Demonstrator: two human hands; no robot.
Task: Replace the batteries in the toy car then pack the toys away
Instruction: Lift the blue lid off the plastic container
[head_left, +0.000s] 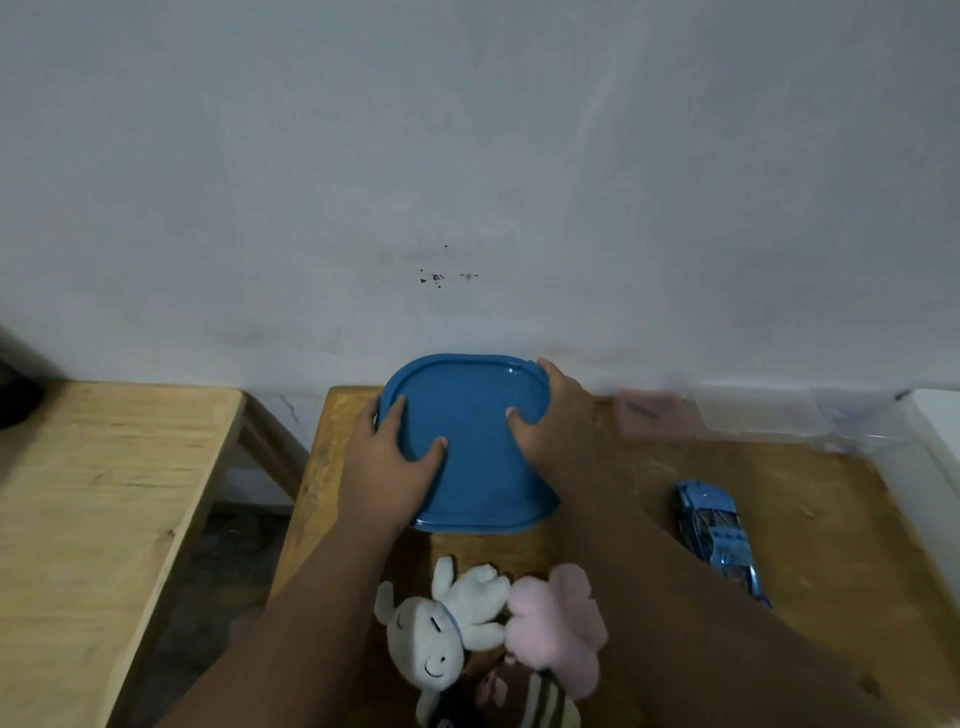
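Gripping the blue lid (467, 467) by opposite edges: left hand (387, 462) at 9 o'clock, right hand (556, 415) at 3, thumbs on top, probably to keep it level. Lying unpacked on the wooden bench (831, 519): toy car (719, 535) at 3 o'clock, plush toys (467, 623) at 6. Beyond, at 12, pale scuffed wall (467, 182); at 9, a second bench (104, 493).

Your left grip (389, 467) and right grip (556, 421) hold the lid (467, 457) by its sides, on the table (810, 493). The toy car (719, 535) lies right of your right grip, and the plush toys (447, 629) lie nearer you.
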